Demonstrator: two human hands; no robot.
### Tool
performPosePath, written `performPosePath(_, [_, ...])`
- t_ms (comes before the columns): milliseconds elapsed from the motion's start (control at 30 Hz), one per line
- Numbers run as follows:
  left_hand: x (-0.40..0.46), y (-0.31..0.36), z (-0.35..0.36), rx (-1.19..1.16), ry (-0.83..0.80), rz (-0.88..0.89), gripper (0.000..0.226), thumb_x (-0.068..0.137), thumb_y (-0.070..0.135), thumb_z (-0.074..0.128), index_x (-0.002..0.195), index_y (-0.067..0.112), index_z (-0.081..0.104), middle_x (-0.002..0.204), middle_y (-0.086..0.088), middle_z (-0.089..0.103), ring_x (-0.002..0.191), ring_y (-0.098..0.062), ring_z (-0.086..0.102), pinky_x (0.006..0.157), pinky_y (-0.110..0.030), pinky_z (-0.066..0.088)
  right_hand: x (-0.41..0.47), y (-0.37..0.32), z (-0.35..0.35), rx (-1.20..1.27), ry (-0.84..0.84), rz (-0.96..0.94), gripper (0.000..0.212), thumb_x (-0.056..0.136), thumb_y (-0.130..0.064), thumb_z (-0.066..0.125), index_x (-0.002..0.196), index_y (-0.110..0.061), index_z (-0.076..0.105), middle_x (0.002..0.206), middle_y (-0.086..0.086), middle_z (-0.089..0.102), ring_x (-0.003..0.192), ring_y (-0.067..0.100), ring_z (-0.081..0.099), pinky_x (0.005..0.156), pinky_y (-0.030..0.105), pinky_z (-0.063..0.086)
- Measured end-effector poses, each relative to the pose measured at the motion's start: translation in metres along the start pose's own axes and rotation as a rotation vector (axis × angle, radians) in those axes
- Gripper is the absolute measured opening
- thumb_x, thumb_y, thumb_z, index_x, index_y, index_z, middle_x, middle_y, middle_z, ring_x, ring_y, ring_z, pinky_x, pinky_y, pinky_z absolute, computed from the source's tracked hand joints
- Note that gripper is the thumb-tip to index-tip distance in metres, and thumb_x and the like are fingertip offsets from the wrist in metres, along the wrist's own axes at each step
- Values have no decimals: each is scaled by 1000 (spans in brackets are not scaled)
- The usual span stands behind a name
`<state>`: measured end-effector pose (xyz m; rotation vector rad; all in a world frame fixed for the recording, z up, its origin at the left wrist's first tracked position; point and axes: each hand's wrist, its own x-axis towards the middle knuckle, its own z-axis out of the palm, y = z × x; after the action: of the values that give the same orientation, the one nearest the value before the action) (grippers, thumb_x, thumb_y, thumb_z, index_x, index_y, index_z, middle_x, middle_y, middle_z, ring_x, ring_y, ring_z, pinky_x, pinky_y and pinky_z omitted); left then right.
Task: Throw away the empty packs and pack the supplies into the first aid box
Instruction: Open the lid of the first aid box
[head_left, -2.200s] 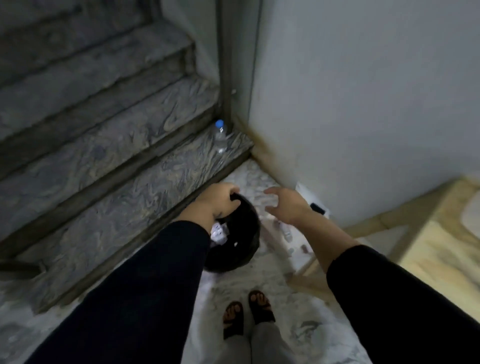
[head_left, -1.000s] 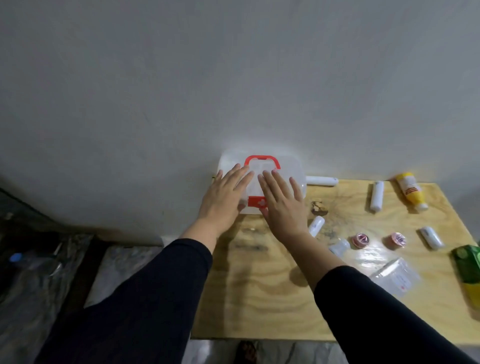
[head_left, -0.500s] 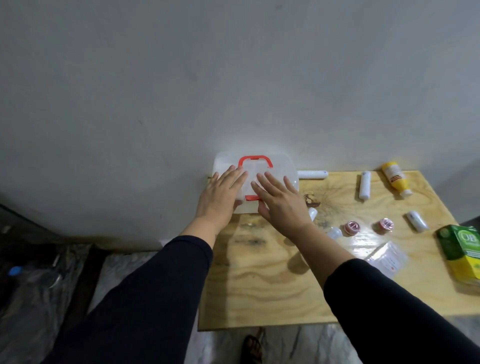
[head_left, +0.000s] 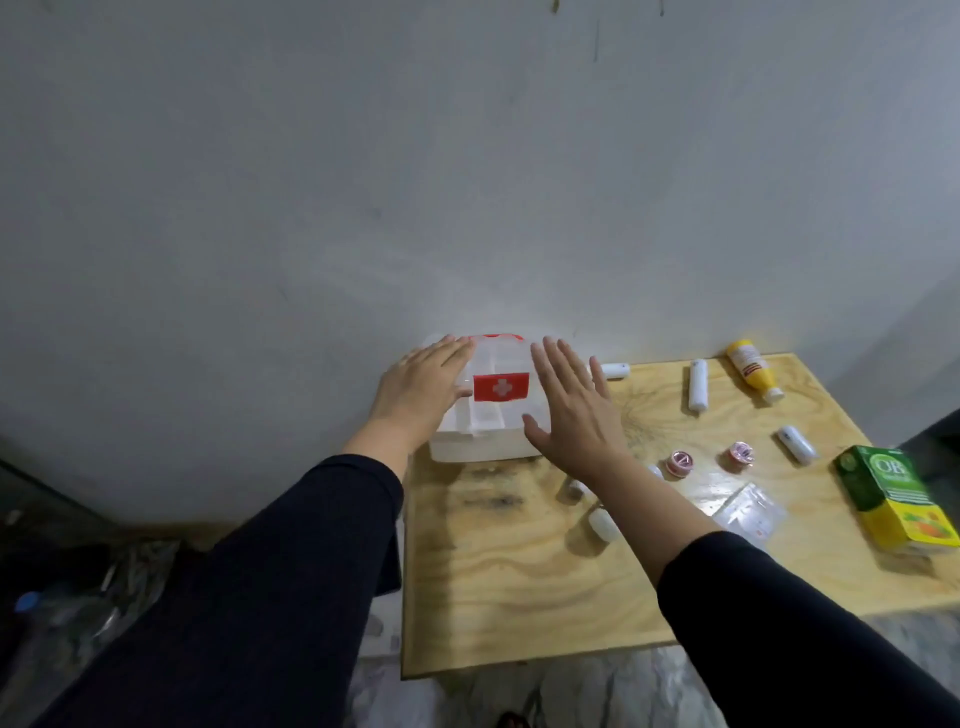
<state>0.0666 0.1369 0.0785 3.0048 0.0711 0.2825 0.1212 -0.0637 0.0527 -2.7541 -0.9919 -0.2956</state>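
Head view: first aid box (head_left: 485, 415) stands closed at the tabletop's (head_left: 519, 587) far left corner against the wall. Left hand (head_left: 421, 389) lies flat on its lid, grip released; right hand (head_left: 574, 415) hovers alongside, fingers spread. White rolls (head_left: 697, 385), yellow bottle (head_left: 751, 370) and green carton (head_left: 893, 493) lie rightward, well apart.

This looks like a plain room in a home, not a clinic or workshop. A bare plywood counter (head_left: 545, 587) stands against an unpainted grey wall (head_left: 467, 182) on a marbled stone floor (head_left: 597, 696). On the counter sit a small household first aid box (head_left: 488, 415), loose bandage rolls (head_left: 698, 385), a yellow bottle (head_left: 752, 370) and a green and yellow carton (head_left: 893, 499).
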Motion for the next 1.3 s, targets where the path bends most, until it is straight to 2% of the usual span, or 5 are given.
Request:
performPosePath(100, [13,2,-15,-21,34,-37,55,99,30,46,150,18,28,158,2,30,147,-14,25,116,-32,25,-6,13,0,63,-40,196,85,93,-43,44,151,-11,-9,162,6,-8,150,20,-7,121,42,-1])
performPosePath(367, [44,-1,-27,-18,79,-92,49,103,25,36,150,16,28,158,0,30,147,-17,25,117,-34,24,19,14,24,364,-271,410,69,101,-39,33,151,-6,0,162,11,-4,150,24,2,122,37,11])
performPosePath(567, [74,-12,-27,-1,72,-129,47,104,22,31,150,13,28,158,-2,30,148,-18,23,120,-39,18,24,17,37,444,-332,435,70,98,-32,42,151,-6,5,162,1,-12,144,24,28,107,36,36])
performPosePath(933, [86,-11,-37,-7,100,-104,52,98,14,41,149,13,30,156,-2,34,147,-17,26,120,-41,22,14,20,28,425,-329,446,73,97,-38,43,152,-12,4,162,-2,-13,139,25,38,103,38,42])
performPosePath(1300, [31,68,-43,-67,-136,200,56,94,28,47,148,19,34,156,3,32,148,-14,22,120,-40,15,-45,41,-43,304,-276,540,52,93,-35,51,140,-15,44,147,10,45,135,27,41,108,36,36])
